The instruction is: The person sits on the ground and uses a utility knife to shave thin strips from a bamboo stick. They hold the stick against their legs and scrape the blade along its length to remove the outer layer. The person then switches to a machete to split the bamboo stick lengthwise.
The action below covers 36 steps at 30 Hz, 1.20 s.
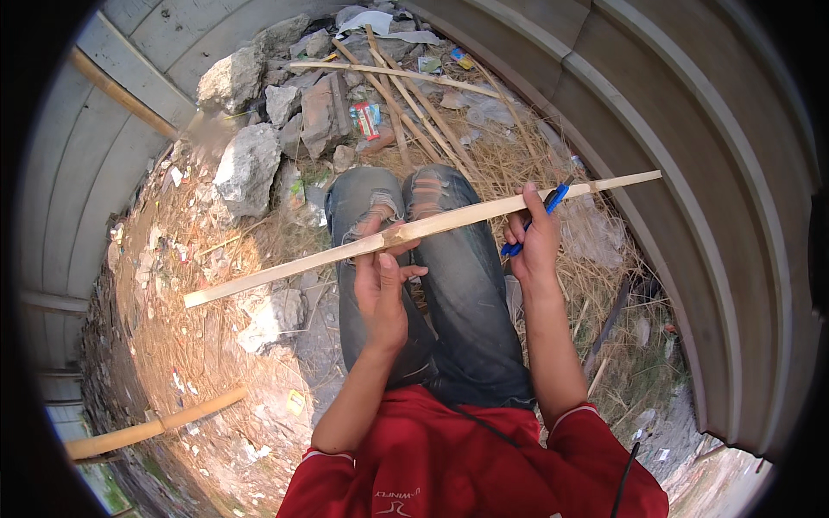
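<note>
The pale wooden strip (302,262) lies crosswise above the knees (367,186), slanting up rightward. The left hand (381,298) curls its fingers round the middle; the right hand (537,237), nearer the far tip, closes on a blue cutter (555,198), thumb against the wood. A ribbed wall (682,194) crowds that side; leftward, over littered ground (164,268), there's more room.

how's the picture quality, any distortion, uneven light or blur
Head view: the brown ribbed metal wall bends toward the black rim; head view: sun brightens the littered, straw-strewn ground at left, while its right side is shaded; head view: a hazy smudge sits below the rough grey rock, and the long pale wooden strip looks fairly sharp.
</note>
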Motion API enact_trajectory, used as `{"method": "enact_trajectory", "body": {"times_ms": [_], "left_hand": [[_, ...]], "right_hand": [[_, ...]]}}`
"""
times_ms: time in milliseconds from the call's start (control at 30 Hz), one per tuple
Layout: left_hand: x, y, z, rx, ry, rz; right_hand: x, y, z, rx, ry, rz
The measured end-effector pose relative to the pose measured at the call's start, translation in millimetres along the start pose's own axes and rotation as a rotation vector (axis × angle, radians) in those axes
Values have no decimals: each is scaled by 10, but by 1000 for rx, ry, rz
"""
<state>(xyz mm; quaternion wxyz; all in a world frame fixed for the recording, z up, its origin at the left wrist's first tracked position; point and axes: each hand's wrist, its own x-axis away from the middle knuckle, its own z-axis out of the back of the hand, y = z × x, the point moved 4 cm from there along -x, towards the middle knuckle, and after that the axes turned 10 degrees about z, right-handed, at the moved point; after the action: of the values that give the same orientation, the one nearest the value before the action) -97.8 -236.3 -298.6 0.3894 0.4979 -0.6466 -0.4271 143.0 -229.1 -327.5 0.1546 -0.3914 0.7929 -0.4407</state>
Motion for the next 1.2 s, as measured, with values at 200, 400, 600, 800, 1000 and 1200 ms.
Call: {"method": "enact_trajectory", "body": {"times_ms": [200,400,600,800,1000,1200], "left_hand": [[-126,581,531,-25,245,-333],[-390,1094,144,-50,-77,-653],[-696,1571,-319,-25,-44,-750],[-976,2044,-830,-212,-8,-824],[-1351,2073,-1140,-359,-140,-845],[-1550,2087,-1470,-361,-191,-866]], "right_hand": [[-237,-85,392,-26,82,-66],[-312,-121,451,-14,117,-130],[-237,-107,640,56,-153,-130],[-68,-140,1217,260,-171,-251],[62,260,2616,758,263,-137],[800,689,3846,1369,182,-293]]}}
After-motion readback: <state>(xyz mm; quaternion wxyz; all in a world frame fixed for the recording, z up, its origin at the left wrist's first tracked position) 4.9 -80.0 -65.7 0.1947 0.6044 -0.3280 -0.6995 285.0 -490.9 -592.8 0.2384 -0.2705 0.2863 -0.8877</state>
